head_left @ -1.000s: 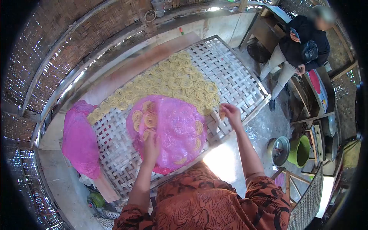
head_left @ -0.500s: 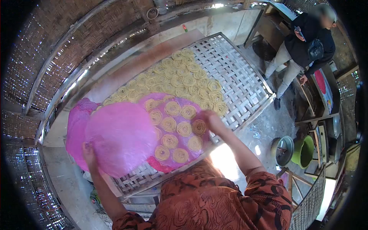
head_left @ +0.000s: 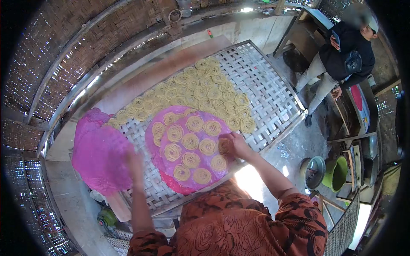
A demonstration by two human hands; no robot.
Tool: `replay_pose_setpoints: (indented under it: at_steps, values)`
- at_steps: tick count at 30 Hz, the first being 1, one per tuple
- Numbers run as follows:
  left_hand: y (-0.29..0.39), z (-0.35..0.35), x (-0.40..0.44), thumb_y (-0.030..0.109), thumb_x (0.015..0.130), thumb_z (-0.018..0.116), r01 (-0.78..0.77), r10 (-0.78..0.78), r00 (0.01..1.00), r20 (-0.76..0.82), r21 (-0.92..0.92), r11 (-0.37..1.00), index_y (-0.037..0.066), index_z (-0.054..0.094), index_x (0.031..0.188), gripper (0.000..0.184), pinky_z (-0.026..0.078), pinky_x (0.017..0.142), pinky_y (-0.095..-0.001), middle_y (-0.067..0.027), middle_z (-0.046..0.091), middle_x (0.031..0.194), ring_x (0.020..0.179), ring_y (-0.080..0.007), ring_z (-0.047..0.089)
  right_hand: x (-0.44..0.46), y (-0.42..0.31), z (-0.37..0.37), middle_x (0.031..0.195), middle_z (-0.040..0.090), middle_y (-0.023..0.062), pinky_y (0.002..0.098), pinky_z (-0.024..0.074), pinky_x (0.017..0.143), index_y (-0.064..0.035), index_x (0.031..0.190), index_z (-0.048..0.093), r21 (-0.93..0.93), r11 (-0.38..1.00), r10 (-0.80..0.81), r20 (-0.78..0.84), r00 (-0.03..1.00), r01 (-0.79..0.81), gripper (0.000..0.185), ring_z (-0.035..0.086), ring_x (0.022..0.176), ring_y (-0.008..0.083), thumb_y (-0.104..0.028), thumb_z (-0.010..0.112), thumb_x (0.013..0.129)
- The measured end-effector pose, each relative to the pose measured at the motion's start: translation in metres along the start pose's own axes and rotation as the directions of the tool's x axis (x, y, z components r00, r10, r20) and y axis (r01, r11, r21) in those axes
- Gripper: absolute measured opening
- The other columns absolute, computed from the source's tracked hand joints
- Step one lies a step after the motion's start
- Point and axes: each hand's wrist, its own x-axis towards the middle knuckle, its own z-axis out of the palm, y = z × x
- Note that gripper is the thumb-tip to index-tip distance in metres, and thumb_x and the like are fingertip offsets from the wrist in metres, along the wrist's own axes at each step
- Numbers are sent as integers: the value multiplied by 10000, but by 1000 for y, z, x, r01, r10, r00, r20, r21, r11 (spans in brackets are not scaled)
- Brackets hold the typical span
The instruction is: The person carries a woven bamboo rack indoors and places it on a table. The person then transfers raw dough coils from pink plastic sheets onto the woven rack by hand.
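Note:
A round pink plastic sheet (head_left: 198,164) lies on the woven bamboo rack (head_left: 277,100), bearing several pale yellow coiled noodle nests (head_left: 190,141). My right hand (head_left: 236,146) is at its right edge, with curled fingers closed on one shaded noodle nest (head_left: 224,146). Another pink sheet with nests shows partly beneath it. My left hand (head_left: 136,168), smeared by motion, is at the right side of a pile of pink plastic sheets (head_left: 100,158) on the rack's left end; its fingers cannot be made out.
Many more noodle nests (head_left: 183,89) cover the rack's far middle. A person (head_left: 350,55) stands at the upper right holding a phone (head_left: 336,40). A grey basin (head_left: 313,172) and a green tub (head_left: 335,174) stand on the floor at right. A woven wall (head_left: 64,55) curves behind.
The large pink sheet my left hand held has moved left onto the pile, baring the rack and more nests. My left hand has shifted right. My right hand stays near the same nest.

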Motion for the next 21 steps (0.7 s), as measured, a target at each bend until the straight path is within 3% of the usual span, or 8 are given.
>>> replay_pose_setpoints:
  at_steps: [1,4,6,8,10,14,18,21]
  values:
    - [92,-15,26,115,751,649,198,-89,940,329,-315,928,17,556,1146,417,440,879,-374,-160,579,1096,1053,-299,544,-2,1,3,985,579,159,418,440,827,-51,973,597,-2,1000,8,2,1000,-8,235,540,944,336,-134,609,753]
    - [222,17,18,145,716,689,-161,304,885,353,-380,911,61,616,1077,377,403,907,-418,-93,571,1133,1081,-278,518,-1,32,22,1030,578,163,407,449,800,-45,982,605,-357,934,-1,-55,998,-19,240,536,959,328,-122,604,755]
    - [251,27,15,164,714,699,-256,357,870,340,-305,917,75,622,1076,381,377,931,-428,-82,558,1161,1107,-266,496,-9,47,29,958,600,128,356,453,772,-42,956,605,451,859,178,179,968,-242,178,564,886,254,-107,582,792]
    - [256,39,14,207,723,698,-285,392,813,431,-291,913,84,610,1066,375,329,955,-449,-65,538,1186,1129,-260,460,-21,27,9,878,619,86,308,456,747,-36,926,601,809,152,356,492,795,-568,114,585,819,172,-73,563,825]
    - [260,37,16,190,723,697,-272,386,808,445,-299,914,83,606,1047,353,320,952,-448,-68,547,1160,1115,-276,459,-46,29,-27,902,584,26,285,484,755,-27,892,577,356,898,116,374,920,-258,91,557,833,126,-34,607,806]
    - [260,38,18,150,718,692,-291,421,793,440,-333,897,80,581,945,262,307,948,-457,-91,584,1029,1040,-298,494,-63,49,-94,880,627,23,246,482,755,4,901,595,686,660,430,-11,903,-306,54,591,839,98,0,592,848]
    - [283,30,16,115,745,675,-255,474,699,535,-433,865,70,556,905,205,394,868,-422,-116,603,926,891,-296,562,-36,81,-125,898,652,34,232,506,669,-24,1064,609,551,738,566,-191,802,-390,196,599,769,84,-108,599,887]
    - [323,17,12,80,799,649,191,409,510,756,-564,804,50,534,942,186,465,729,-333,-101,607,855,757,-214,598,-10,100,-121,884,651,32,245,529,600,-39,1131,587,692,671,612,-316,724,-265,251,606,768,73,-148,571,905]
